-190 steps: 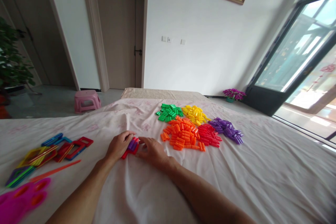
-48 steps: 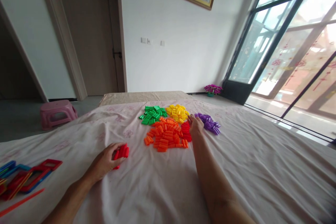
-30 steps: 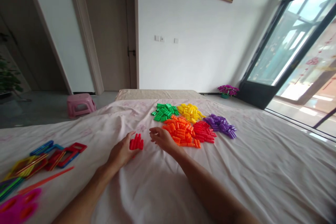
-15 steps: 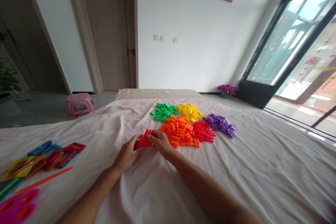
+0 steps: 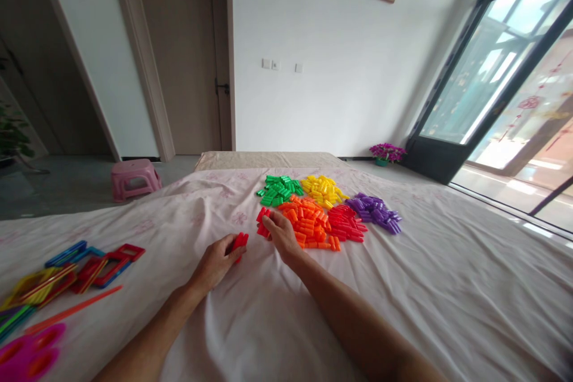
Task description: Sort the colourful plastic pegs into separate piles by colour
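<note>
When inspected, found red pieces (image 5: 240,241) gripped in the left hand (image 5: 219,259) and a red cluster (image 5: 261,221) gripped in the right hand (image 5: 285,234) near the orange pile (image 5: 307,222), and judged firm, even pressure necessary against spilling onto the cloth (image 5: 403,292).

The dark-framed glass (image 5: 474,83) glows bright; a pink stool (image 5: 134,168) (rather squat) stands on the grey floor (image 5: 80,191) near the white wall (image 5: 89,42).

A head-worn camera looks forward and down across cloth (image 5: 255,316).
</note>
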`<state>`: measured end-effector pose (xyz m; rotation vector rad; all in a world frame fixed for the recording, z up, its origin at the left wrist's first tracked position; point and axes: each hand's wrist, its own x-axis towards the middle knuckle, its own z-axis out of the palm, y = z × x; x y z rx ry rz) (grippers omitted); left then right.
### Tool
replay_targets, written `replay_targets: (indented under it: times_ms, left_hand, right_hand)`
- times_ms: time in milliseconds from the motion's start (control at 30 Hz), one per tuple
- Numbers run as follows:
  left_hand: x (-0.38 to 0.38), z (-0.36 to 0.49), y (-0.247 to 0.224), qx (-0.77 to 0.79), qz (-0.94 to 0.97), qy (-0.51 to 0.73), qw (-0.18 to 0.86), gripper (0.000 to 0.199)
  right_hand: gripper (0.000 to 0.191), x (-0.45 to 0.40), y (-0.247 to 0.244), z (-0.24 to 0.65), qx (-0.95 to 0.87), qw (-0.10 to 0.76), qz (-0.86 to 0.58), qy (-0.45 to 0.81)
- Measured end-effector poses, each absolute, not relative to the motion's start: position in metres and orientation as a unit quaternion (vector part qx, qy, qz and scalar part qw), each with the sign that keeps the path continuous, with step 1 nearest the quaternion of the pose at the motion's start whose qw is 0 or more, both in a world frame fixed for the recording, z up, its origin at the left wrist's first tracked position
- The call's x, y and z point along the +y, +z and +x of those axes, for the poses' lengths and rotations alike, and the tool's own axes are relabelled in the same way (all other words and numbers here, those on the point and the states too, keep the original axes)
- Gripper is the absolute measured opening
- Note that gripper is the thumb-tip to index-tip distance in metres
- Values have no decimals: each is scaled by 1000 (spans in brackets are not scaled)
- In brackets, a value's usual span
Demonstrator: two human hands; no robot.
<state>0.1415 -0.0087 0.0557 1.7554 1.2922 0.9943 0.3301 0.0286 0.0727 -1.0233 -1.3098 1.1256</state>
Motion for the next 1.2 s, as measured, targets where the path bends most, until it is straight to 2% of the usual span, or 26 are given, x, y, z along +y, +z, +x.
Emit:
replay_targets:
  times_ms: [267, 500, 767, 833, 900, 1000, 1100, 1200]
  left_hand:
    - [-8, 140, 57, 521, 666, 404, 349, 43]
    - [-7, 141, 56, 532, 667, 401, 334, 38]
    - [-5, 137, 56, 522, 655, 424, 344, 45]
    - [-5, 135, 57, 516, 639, 426, 378, 51]
    - [-4, 133, 57, 505, 624, 422, 420, 57]
    - [-4, 132, 56, 500, 617, 421, 439, 55]
    - [-3, 133, 56, 510, 616, 426, 425, 49]
    - [-5, 136, 59, 518, 606, 436, 416, 46]
  right_hand:
    - [30, 22, 77, 325, -612, 502, -439, 426]
    - [26, 34, 71, 333, -618, 507, -445, 405]
    - [13, 29, 63, 331, -695, 439, -420, 385]
    - [21, 26, 61, 329, -713, 416, -400, 398]
    - [40, 24, 57, 327, -715, 402, -382, 426]
    - [61, 24, 50, 324, -708, 386, -372, 460]
    - [62, 23, 45, 321, -716, 367, -387, 451]
    - [56, 20, 49, 320, -745, 366, -415, 372]
